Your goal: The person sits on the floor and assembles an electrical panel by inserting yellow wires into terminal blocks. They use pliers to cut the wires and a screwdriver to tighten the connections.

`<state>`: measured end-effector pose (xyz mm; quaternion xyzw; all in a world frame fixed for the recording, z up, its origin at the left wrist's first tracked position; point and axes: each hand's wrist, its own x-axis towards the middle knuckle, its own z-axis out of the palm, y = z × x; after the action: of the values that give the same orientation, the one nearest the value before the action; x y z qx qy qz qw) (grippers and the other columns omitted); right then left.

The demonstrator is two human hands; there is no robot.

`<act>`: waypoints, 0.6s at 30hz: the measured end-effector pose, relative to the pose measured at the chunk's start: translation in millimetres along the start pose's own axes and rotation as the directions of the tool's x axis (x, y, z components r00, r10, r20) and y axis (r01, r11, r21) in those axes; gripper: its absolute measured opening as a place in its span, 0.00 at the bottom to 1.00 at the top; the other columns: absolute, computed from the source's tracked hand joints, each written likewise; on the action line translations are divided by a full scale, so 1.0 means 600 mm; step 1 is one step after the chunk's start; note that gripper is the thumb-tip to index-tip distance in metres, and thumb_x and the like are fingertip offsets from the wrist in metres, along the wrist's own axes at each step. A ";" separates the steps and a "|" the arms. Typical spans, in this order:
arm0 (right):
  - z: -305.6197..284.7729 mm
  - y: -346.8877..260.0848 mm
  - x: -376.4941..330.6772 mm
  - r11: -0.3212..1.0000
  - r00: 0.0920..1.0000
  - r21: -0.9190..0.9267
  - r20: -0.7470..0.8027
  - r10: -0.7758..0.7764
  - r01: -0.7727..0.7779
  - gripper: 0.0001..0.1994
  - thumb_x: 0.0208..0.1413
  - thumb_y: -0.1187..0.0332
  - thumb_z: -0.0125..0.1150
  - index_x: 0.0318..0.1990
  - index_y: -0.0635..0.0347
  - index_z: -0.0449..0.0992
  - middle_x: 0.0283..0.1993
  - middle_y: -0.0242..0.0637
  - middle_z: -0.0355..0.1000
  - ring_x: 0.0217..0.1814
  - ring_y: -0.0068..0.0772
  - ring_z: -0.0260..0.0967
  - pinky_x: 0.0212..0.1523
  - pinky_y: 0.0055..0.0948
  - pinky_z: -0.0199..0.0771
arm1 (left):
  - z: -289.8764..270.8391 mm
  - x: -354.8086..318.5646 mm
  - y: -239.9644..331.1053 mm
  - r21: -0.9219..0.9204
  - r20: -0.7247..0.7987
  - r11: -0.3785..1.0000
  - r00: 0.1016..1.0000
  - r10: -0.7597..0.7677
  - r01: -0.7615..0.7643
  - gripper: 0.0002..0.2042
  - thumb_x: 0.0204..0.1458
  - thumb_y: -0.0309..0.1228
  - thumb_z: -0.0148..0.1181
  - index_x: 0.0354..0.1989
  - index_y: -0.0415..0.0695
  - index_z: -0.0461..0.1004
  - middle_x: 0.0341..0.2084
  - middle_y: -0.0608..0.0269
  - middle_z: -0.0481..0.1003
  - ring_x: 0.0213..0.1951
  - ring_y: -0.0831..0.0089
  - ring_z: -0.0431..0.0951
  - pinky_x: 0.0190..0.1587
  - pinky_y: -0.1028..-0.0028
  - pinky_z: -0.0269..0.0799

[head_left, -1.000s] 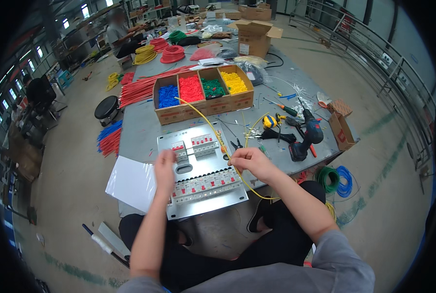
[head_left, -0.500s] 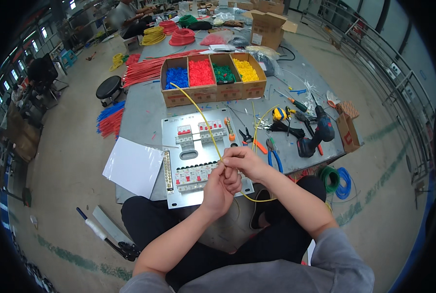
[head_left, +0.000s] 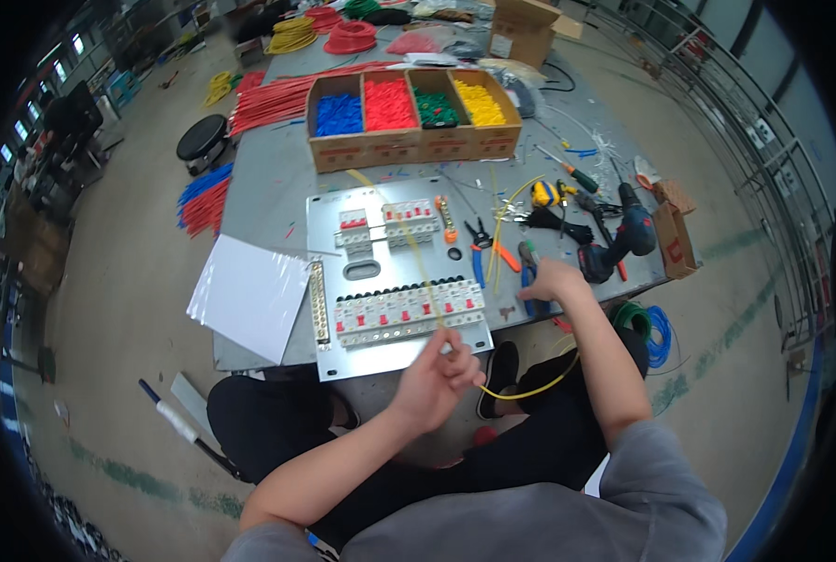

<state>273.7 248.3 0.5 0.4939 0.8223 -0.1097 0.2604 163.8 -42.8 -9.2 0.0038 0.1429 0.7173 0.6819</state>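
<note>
A long, thin yellow wire (head_left: 516, 397) runs through my left hand (head_left: 434, 377), which pinches it in front of a metal mounting plate (head_left: 343, 368). The wire's upper length stretches, blurred, over the plate, and its lower length curves right across my lap. On the plate sit a long row of circuit breakers (head_left: 409, 312), two smaller breaker groups and a brass terminal strip (head_left: 319, 302). My right hand (head_left: 557, 281) is at the table edge, its fingers curled over the handles of blue-handled pliers (head_left: 528, 251). The hand covers part of those handles.
Wire strippers (head_left: 481, 245), a tape measure (head_left: 545, 194) and a cordless drill (head_left: 624, 234) lie on the right. Behind the plate stands a divided cardboard box (head_left: 418, 147) of coloured small parts. A white sheet (head_left: 249, 298) lies left, near bundled red wires (head_left: 287, 99).
My right hand has let go of the wire and moved right to the pliers. My left hand keeps the wire, a little lower and farther right. The view has shifted slightly.
</note>
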 end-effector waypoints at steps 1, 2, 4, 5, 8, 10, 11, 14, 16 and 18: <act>0.016 -0.003 0.005 1.000 1.000 0.011 -0.013 0.006 -0.006 0.40 0.45 0.44 0.76 0.58 0.69 0.76 0.56 0.51 0.80 0.60 0.49 0.78 0.58 0.42 0.79 | -0.009 -0.007 -0.006 -0.013 0.043 0.999 0.998 -0.040 0.041 0.15 0.75 0.46 0.41 0.41 0.50 0.67 0.21 0.73 0.51 0.25 0.77 0.53 0.38 0.71 0.59; 0.031 0.005 0.009 0.999 0.999 0.022 -0.028 0.025 -0.024 0.43 0.44 0.44 0.77 0.59 0.72 0.73 0.56 0.54 0.79 0.60 0.50 0.78 0.59 0.41 0.78 | -0.017 -0.011 -0.010 0.018 0.057 0.998 0.997 -0.056 0.055 0.16 0.75 0.46 0.40 0.41 0.50 0.68 0.21 0.73 0.51 0.25 0.77 0.53 0.37 0.72 0.57; 0.063 0.033 0.019 0.997 0.989 0.063 -0.146 -0.035 0.045 0.38 0.48 0.48 0.73 0.57 0.72 0.72 0.51 0.54 0.80 0.51 0.49 0.81 0.50 0.42 0.81 | -0.035 -0.019 -0.015 0.076 0.088 0.994 0.992 -0.088 0.081 0.17 0.75 0.47 0.38 0.41 0.49 0.69 0.21 0.73 0.50 0.26 0.76 0.53 0.36 0.73 0.54; 0.071 0.050 0.022 0.993 0.977 0.085 -0.207 -0.058 0.077 0.35 0.50 0.49 0.71 0.56 0.72 0.72 0.48 0.54 0.80 0.46 0.49 0.82 0.45 0.42 0.82 | -0.043 -0.020 -0.016 0.060 0.113 0.995 0.990 -0.084 0.078 0.17 0.75 0.46 0.38 0.43 0.49 0.70 0.21 0.73 0.50 0.25 0.77 0.52 0.35 0.74 0.53; 0.052 0.078 0.015 0.755 0.995 0.648 0.039 0.090 -0.094 0.22 0.56 0.56 0.61 0.48 0.67 0.74 0.41 0.48 0.78 0.36 0.40 0.81 0.31 0.39 0.79 | -0.054 -0.030 -0.003 0.122 0.124 0.990 0.989 -0.080 0.065 0.17 0.75 0.44 0.39 0.45 0.47 0.71 0.21 0.73 0.51 0.25 0.77 0.52 0.34 0.74 0.53; 0.057 0.126 0.017 0.459 0.996 0.887 0.072 -0.044 -0.044 0.10 0.56 0.62 0.54 0.41 0.57 0.69 0.30 0.32 0.65 0.25 0.26 0.67 0.20 0.28 0.64 | -0.056 -0.033 0.001 0.173 0.128 0.983 0.988 -0.086 0.063 0.17 0.75 0.43 0.39 0.46 0.46 0.72 0.21 0.73 0.52 0.25 0.77 0.52 0.33 0.74 0.53; 0.053 0.127 0.000 0.205 0.980 0.978 -0.007 -0.198 0.048 0.11 0.58 0.61 0.55 0.42 0.57 0.70 0.32 0.32 0.67 0.25 0.26 0.63 0.23 0.28 0.64 | -0.057 -0.034 0.002 0.200 0.129 0.978 0.988 -0.087 0.060 0.17 0.75 0.43 0.39 0.46 0.46 0.72 0.21 0.73 0.52 0.25 0.77 0.52 0.33 0.74 0.53; 0.052 0.074 -0.041 -0.247 0.873 0.941 -0.312 -0.375 0.231 0.12 0.68 0.55 0.56 0.44 0.53 0.70 0.38 0.32 0.69 0.36 0.26 0.66 0.39 0.30 0.70 | -0.054 -0.039 0.005 0.240 0.126 0.969 0.988 -0.085 0.053 0.17 0.75 0.42 0.39 0.48 0.44 0.73 0.20 0.74 0.53 0.24 0.78 0.53 0.32 0.74 0.53; 0.051 0.026 -0.076 -0.089 0.800 0.898 -0.425 -0.423 0.431 0.19 0.73 0.47 0.50 0.46 0.54 0.71 0.40 0.31 0.71 0.46 0.32 0.72 0.52 0.38 0.73 | -0.049 -0.041 0.010 0.218 0.087 0.974 0.993 -0.083 0.062 0.16 0.75 0.41 0.41 0.49 0.41 0.72 0.21 0.74 0.52 0.24 0.79 0.51 0.31 0.76 0.51; 0.056 -0.005 -0.103 0.339 0.784 0.722 -0.458 -0.419 0.603 0.17 0.73 0.51 0.52 0.52 0.55 0.72 0.43 0.35 0.73 0.48 0.39 0.75 0.53 0.40 0.74 | -0.039 -0.041 0.024 0.241 0.063 0.968 0.994 -0.091 0.073 0.16 0.75 0.40 0.42 0.50 0.39 0.71 0.21 0.74 0.52 0.24 0.80 0.50 0.30 0.77 0.51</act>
<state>305.1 185.6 5.1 0.2787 0.7958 -0.5193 -0.1393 146.8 -72.1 -24.0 0.1063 0.2028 0.6656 0.7103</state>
